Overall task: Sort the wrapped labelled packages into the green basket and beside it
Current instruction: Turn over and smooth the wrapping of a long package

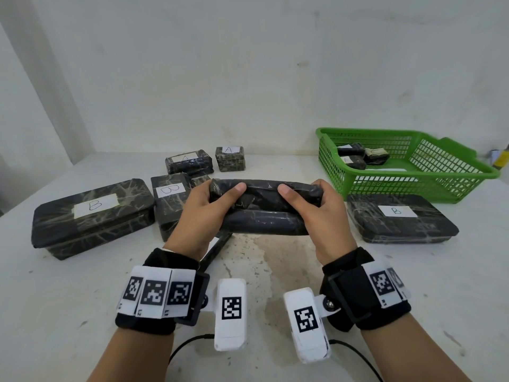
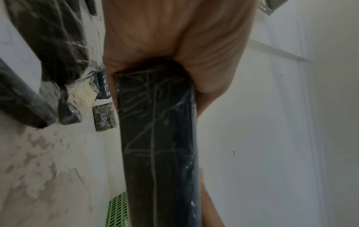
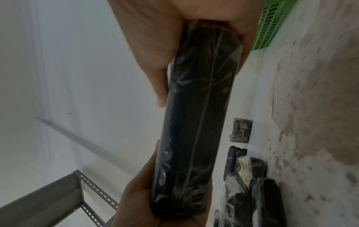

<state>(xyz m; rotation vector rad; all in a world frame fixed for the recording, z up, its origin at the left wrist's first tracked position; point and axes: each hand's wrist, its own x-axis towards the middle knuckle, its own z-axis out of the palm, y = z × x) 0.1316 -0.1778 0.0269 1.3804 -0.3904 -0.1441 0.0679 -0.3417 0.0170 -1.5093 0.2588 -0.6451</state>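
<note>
Both hands hold a long flat black wrapped package [image 1: 261, 210] above the table's middle, tilted so that no label shows. My left hand [image 1: 209, 205] grips its left end, thumb on top. My right hand [image 1: 311, 205] grips its right end the same way. The same package [image 2: 157, 138] fills the left wrist view under the palm, and in the right wrist view the package [image 3: 196, 122] runs between both hands. The green basket [image 1: 429, 186] stands at the right with several small wrapped packages [image 1: 358, 157] inside. A flat package labelled B [image 1: 399, 219] lies in front of the basket.
On the left lie a large package labelled B [image 1: 91, 216] and a smaller B package [image 1: 170, 199]. Two packages labelled A [image 1: 190, 161] [image 1: 230, 158] sit at the back by the wall. Another thin dark package [image 1: 214, 252] lies under my left wrist.
</note>
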